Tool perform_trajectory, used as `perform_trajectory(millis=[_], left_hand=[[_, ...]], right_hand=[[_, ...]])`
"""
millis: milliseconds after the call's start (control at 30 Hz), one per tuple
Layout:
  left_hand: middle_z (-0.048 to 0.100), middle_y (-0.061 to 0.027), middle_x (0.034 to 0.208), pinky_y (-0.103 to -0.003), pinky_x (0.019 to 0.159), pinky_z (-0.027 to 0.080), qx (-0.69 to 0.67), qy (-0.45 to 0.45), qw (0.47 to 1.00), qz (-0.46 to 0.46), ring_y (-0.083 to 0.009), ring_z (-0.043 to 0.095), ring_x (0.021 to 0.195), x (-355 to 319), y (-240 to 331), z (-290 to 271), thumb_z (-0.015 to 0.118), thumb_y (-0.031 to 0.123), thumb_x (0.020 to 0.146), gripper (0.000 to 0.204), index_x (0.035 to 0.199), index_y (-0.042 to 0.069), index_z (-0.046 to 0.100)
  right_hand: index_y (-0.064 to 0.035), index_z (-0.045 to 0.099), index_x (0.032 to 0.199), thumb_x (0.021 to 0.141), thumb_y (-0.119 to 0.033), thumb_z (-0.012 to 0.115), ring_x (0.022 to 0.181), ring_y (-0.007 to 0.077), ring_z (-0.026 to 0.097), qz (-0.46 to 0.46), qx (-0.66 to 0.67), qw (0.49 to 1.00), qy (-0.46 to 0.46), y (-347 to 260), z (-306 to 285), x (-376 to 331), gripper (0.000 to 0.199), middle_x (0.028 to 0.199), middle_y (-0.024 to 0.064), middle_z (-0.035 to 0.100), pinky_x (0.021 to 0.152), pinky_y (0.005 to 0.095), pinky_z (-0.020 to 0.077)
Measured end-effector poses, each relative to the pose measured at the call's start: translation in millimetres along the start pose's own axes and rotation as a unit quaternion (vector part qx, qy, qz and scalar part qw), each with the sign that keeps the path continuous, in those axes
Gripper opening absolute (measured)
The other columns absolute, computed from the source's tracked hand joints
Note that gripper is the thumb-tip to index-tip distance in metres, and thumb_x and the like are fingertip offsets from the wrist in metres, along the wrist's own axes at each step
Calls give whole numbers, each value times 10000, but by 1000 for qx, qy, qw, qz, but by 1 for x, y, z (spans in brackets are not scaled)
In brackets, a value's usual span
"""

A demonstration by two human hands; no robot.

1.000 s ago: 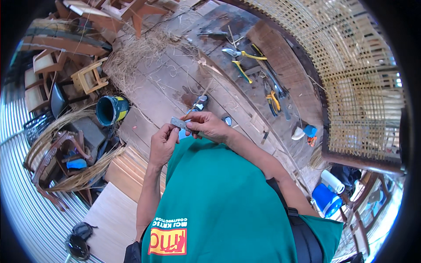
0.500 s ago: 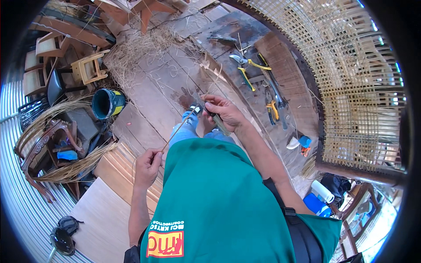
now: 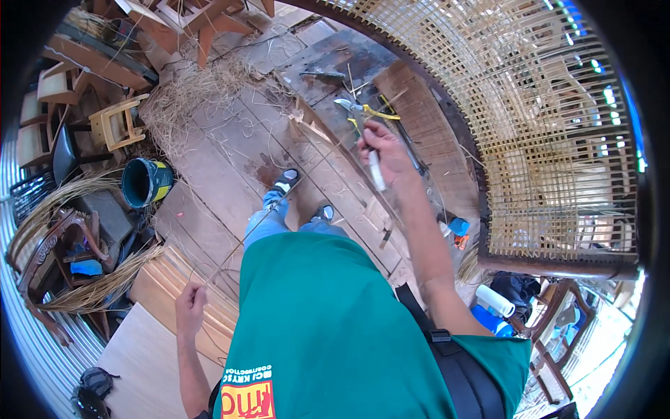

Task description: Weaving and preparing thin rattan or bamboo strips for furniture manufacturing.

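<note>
My left hand (image 3: 190, 307), closed in a pinch, is low on the left over the wooden boards and holds a thin cane strand (image 3: 267, 211). The strand runs up and right across my jeans. My right hand (image 3: 388, 157) is raised, wrapped round a slim tool with a pale handle (image 3: 377, 172); its kind is unclear, and my fingers hide part of it. Behind that hand, on the dark workbench, lie pruning shears (image 3: 360, 109) with yellow grips, partly covered by it.
A large woven cane panel (image 3: 544, 140) in a dark frame stands at the right. To the left are a dark bucket (image 3: 148, 183), a small wooden stool (image 3: 117, 124) and bundles of cane (image 3: 105, 283). Loose strands (image 3: 202, 91) litter the far floor.
My hands have moved apart: the right up and right toward the shears with the tool, the left down and left with the strand. The view has shifted slightly.
</note>
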State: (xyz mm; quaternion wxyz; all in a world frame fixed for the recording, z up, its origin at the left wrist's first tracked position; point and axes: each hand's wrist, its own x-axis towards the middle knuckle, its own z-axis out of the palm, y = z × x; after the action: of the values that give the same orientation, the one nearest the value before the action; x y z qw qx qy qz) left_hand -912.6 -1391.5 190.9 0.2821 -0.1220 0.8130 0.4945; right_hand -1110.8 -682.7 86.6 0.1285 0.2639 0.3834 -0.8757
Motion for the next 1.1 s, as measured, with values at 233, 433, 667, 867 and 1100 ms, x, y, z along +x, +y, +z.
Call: perform_trajectory(millis=[233,433,667,867,1100], left_hand=[[839,-121,995,-422,807,619,412,98,891,-163,-243,818,936,-116,-225,-171,714,118,1221,195,1153,9,860],[912,-244,1355,-622,1044,683,593,-130,756,-246,-462,887,1221,-139,-263,-119,754,408,1162,459,1441,74,900],[893,-137,1048,-413,893,661,50,-24,998,-13,-215,859,971,49,7,142,755,251,1234,298,1350,-4,855],[862,-55,1008,-326,871,618,14,-66,997,44,-130,794,948,8,92,124,755,169,1247,213,1315,1,867],[840,-26,1038,-337,892,628,106,-20,986,-126,-125,778,957,-75,-186,-154,783,219,1240,232,1284,8,868]], right_hand=[[-218,817,1484,1245,-116,779,852,227,752,-162,-7,984,77,-131,-89,-4,263,1133,138,833,697,399,644],[-93,759,1515,1287,-277,770,656,79,540,-185,-105,970,117,-125,-81,-70,293,969,-9,706,608,279,451],[-122,880,1569,1242,-355,847,753,22,589,-11,-355,925,-137,137,54,-82,403,1169,-15,897,640,263,463],[-10,884,1257,1161,-395,936,938,144,708,-28,-438,820,-367,236,142,-107,401,964,109,829,849,432,588],[-37,887,1158,1123,-432,980,893,111,658,-81,-574,786,-216,210,108,-18,406,951,-4,773,802,396,563]])
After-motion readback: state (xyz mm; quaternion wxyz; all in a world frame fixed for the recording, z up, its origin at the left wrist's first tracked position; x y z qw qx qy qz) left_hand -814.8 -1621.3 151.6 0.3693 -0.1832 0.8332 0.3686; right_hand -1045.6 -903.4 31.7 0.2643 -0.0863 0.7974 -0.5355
